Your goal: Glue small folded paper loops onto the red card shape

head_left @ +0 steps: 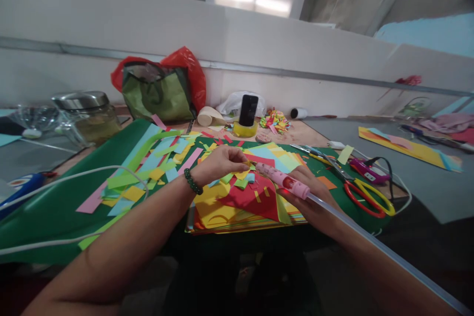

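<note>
My right hand (305, 195) is wrapped round a pink glue gun (283, 180), with a long clear glue stick (348, 219) coming out of its rear end. The gun's tip points left, close to the fingertips of my left hand (225, 162). Those fingers are pinched together, and what they hold is too small to make out. Below both hands lies a red sheet (255, 200) on a stack of yellow paper (211, 215). Small green, blue and yellow paper pieces (241, 184) rest on it.
Paper strips (128, 180) cover the green mat (40, 219) at left. Red- and yellow-handled scissors (365, 198) lie right. Behind stand a phone (248, 110), a green bag (159, 91) and a glass jar (89, 121). A white cable (74, 176) crosses the left side.
</note>
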A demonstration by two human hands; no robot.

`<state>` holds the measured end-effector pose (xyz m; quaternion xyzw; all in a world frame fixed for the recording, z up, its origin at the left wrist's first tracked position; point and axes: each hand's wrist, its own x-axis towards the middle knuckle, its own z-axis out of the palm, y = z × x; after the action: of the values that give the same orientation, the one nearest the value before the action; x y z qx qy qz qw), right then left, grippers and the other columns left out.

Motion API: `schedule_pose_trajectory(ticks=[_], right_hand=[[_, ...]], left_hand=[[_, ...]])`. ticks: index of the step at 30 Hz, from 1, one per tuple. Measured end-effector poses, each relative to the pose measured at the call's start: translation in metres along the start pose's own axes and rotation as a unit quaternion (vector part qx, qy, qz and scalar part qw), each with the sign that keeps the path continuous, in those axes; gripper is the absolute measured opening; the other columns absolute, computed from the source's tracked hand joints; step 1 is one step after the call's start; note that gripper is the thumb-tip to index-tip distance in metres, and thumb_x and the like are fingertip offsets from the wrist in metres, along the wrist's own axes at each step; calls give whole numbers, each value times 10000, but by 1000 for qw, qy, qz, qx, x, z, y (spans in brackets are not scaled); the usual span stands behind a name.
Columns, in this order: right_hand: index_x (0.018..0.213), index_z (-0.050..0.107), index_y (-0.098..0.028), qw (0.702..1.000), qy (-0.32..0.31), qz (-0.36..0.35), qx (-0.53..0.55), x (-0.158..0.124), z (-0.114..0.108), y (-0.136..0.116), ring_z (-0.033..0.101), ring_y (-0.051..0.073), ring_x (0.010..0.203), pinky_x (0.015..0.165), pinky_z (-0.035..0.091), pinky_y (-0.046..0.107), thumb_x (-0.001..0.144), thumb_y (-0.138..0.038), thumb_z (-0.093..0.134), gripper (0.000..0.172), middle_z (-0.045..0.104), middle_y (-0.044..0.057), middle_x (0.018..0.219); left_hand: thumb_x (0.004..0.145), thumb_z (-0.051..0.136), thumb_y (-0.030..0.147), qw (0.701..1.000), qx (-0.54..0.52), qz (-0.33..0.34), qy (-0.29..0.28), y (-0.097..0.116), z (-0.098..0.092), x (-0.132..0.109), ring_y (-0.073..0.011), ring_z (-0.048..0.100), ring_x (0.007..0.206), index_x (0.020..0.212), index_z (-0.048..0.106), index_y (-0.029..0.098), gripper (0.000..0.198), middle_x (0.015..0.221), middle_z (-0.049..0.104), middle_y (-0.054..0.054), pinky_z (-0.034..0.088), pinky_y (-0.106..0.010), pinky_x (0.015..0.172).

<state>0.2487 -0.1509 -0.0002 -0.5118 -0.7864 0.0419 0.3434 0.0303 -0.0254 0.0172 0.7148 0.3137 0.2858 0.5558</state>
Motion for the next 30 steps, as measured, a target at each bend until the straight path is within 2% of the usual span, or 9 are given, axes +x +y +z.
schedule_pose_trajectory(ticks=[9,15,20,22,25,28,30], right_hand=[[849,541,-216,999,14,-35,-6,0,1,1,536,172,731,623,462,301,937,-355,535,165,529,37,799],[801,529,-214,999,27,-20,-14,2,2,4,528,161,681,595,449,293,933,-387,528,217,531,28,783],[704,503,-218,998,61,-6,-14,4,-2,5,507,157,643,562,425,275,929,-434,507,312,506,10,697],[695,516,-218,996,92,6,-11,5,-7,7,521,165,661,584,437,283,900,-462,532,318,525,18,703],[711,556,-214,987,141,71,3,13,-20,20,529,178,645,576,440,296,837,-536,558,346,553,26,682],[643,543,-205,965,153,211,32,30,-33,49,450,142,474,434,359,264,780,-615,569,433,460,-16,496],[545,478,-208,945,157,286,30,46,-38,75,418,125,397,378,313,245,731,-645,598,489,392,-31,405]], left_hand=[[618,753,187,1000,2,11,-12,2,0,-2,-66,507,546,666,603,129,168,591,606,36,398,-201,543],[630,760,208,999,2,22,-22,3,0,-2,-66,507,551,675,605,129,179,590,592,41,410,-207,558],[619,779,240,999,7,24,-21,2,-1,-3,-69,508,553,683,595,135,222,601,595,40,402,-207,543],[612,786,255,1000,4,21,-19,1,-2,-2,-70,510,556,688,590,137,241,602,592,41,410,-213,554],[593,799,279,1000,-3,19,-6,-2,-4,-1,-73,509,560,688,590,141,268,601,587,44,407,-217,559],[579,807,300,1000,-7,17,13,-4,-6,2,-75,506,565,686,599,140,283,602,584,41,393,-219,559],[574,809,305,1000,-9,14,22,-4,-8,3,-75,501,565,679,600,138,288,602,581,38,377,-217,553]])
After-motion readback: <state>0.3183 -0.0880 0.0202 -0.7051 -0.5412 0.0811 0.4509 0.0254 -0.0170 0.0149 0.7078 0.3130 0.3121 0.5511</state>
